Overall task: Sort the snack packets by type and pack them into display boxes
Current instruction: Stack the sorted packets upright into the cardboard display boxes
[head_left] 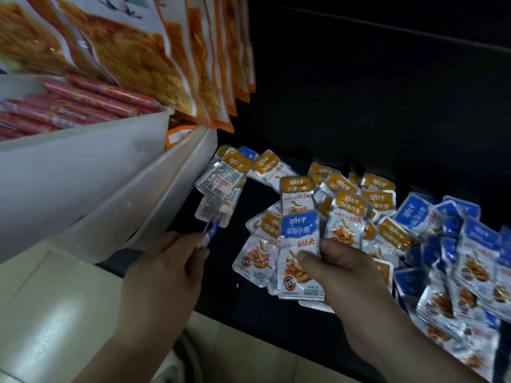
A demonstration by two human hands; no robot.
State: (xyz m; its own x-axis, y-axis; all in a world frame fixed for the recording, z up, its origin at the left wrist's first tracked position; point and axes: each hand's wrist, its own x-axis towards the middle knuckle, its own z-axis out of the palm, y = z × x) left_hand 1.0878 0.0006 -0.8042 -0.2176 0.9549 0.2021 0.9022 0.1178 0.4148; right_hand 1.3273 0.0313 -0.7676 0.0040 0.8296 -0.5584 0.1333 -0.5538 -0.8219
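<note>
Small silver fish-snack packets lie on a dark shelf. Several have orange tops in the middle, and a heap with blue tops lies at the right. My right hand grips a fanned stack of packets with a blue-topped packet in front, its thumb pressing on it. My left hand pinches the edge of a blue-topped packet seen side on, below some orange-topped packets beside the white boxes.
White display boxes stand at the left, one filled with red sausage sticks. Large orange snack bags hang above them. A pale tiled floor shows below the shelf edge. The shelf's back is dark.
</note>
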